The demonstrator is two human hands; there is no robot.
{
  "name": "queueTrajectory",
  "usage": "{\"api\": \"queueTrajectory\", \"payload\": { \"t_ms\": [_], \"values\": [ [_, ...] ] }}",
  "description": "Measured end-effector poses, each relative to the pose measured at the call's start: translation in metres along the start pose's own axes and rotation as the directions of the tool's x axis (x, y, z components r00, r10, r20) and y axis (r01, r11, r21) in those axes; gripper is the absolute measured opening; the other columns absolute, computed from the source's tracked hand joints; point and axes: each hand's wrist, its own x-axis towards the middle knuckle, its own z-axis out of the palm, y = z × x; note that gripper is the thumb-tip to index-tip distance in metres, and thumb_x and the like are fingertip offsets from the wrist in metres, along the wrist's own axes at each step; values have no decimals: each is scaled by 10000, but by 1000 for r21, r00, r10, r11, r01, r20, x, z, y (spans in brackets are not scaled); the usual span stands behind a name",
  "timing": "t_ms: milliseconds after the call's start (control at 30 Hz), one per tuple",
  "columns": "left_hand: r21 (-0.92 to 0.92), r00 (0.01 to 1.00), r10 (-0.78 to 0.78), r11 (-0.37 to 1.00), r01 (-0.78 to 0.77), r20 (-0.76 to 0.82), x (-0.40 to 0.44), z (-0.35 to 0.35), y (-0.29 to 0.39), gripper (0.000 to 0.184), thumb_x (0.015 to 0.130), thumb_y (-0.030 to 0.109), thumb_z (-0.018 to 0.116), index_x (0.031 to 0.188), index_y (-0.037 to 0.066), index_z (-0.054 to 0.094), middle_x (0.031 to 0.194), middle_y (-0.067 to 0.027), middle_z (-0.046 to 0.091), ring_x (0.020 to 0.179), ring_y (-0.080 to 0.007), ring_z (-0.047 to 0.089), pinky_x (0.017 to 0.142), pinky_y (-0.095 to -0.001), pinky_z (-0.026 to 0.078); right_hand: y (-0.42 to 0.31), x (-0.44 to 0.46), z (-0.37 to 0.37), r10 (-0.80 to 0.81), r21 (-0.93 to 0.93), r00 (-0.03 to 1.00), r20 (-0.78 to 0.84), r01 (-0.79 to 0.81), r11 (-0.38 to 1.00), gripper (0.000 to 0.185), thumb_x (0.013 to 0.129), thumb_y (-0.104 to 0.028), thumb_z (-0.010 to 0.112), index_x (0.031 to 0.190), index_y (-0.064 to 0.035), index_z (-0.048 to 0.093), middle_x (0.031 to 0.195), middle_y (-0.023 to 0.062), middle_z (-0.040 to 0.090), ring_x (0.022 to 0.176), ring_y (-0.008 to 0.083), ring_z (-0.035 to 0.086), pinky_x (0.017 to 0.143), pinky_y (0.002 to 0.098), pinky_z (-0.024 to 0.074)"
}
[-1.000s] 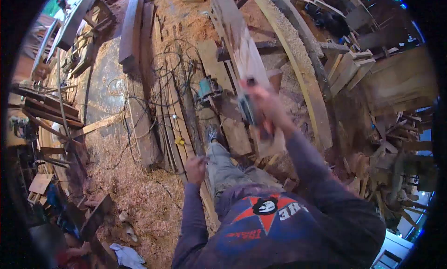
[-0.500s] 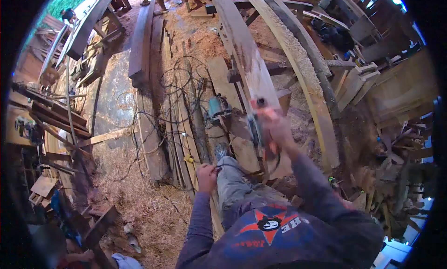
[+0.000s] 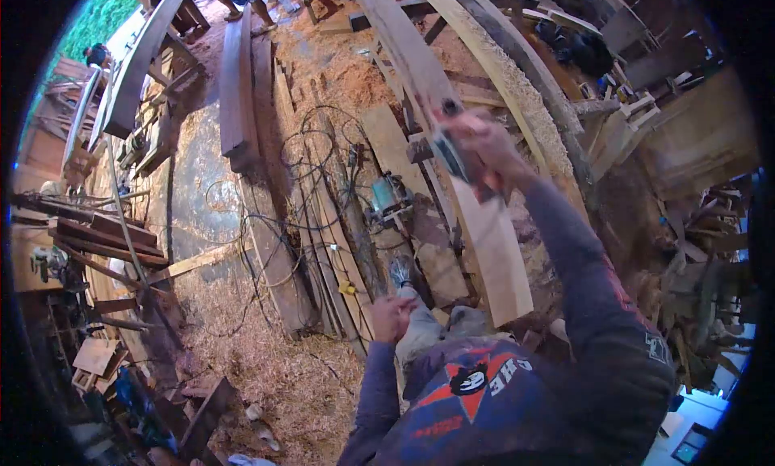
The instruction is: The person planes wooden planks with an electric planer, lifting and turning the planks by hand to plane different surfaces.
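My right hand (image 3: 489, 146) is wrapped round a red and dark electric planer (image 3: 454, 156), slightly blurred. The planer rests on the upper face of a long pale wooden beam (image 3: 502, 260) that runs away from me. Low in front of my body, over my leg, my left hand (image 3: 391, 319) is closed with its fingertips pinched. The power cord it grips is hard to make out at this moment. A green power tool (image 3: 387, 196) lies on the boards to the left of the beam.
Black cables (image 3: 311, 175) tangle over planks on the floor. A curved beam covered in shavings (image 3: 517, 87) lies to the right, a dark beam (image 3: 236, 103) to the left. Wood shavings (image 3: 266, 361) cover the ground. Another person's legs (image 3: 257, 12) show at the far end.
My right hand has pushed the planer forward along the beam, away from me, baring the beam's near end. My left hand has shifted slightly right and down in view, staying closed.
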Motion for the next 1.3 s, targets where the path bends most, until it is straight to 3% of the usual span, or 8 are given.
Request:
{"api": "queueTrajectory", "payload": {
  "t_ms": [133,233,267,467,600,767,867,1300],
  "values": [
    [-157,802,-116,955,252,586,-19,20,25,368,921,420,650,902,73,770,803,-129,710,720,-249,677,705,-376,516,-47,-137,-55,251,-93,961,113,-241,966,298,854,-191,702,1128,-77,713,1045,6,643,965,141,597,847,293,492],
    [-130,787,-47,979,159,615,-22,50,73,405,946,442,622,980,56,741,803,-137,711,712,-224,687,701,-373,523,-13,-238,-97,-54,-338,992,113,89,937,286,871,-242,719,1104,-78,718,997,-19,632,924,103,573,818,283,484],
    [-109,752,-26,986,129,659,-21,67,86,405,946,442,622,980,56,741,803,-137,711,712,-224,687,701,-373,523,-26,-275,-108,290,-228,956,40,-274,934,288,860,-250,733,1087,-72,720,973,-21,628,908,94,569,808,278,481],
    [-525,960,-139,814,250,242,-40,210,99,721,858,418,762,1315,-70,493,942,-117,708,934,-245,684,829,-395,529,-38,-444,-154,663,134,714,-227,-651,747,276,820,-230,763,1010,-35,715,917,-5,624,858,98,574,784,275,480],
    [-467,841,-247,739,485,482,-15,205,145,668,797,368,818,1234,-78,580,1056,-153,698,997,-256,674,888,-382,531,-27,-501,-172,545,29,732,-408,-587,809,235,819,-122,717,1038,-37,703,964,34,650,877,117,599,795,286,485],
    [-176,879,-3,979,99,477,-9,263,49,554,869,430,721,1249,37,630,1185,-113,695,1019,-267,683,898,-379,540,56,-539,-170,567,354,688,-453,-445,823,287,740,-132,783,1000,-34,715,927,-8,639,846,148,606,765,293,498],
    [-400,832,-254,782,477,494,-7,248,85,616,840,449,754,1251,14,608,1197,-114,669,1019,-250,676,906,-371,544,81,-543,-178,606,156,685,-403,-602,784,308,682,-29,701,988,-22,731,872,-2,683,792,108,632,712,260,501],
    [-165,873,-378,883,440,308,-21,228,116,621,810,441,779,1213,-14,647,1104,-145,709,1004,-247,685,874,-381,544,-11,-443,-162,537,368,828,-162,-454,811,244,807,-196,784,931,5,724,830,33,705,706,102,609,632,270,504]
  ]
}}
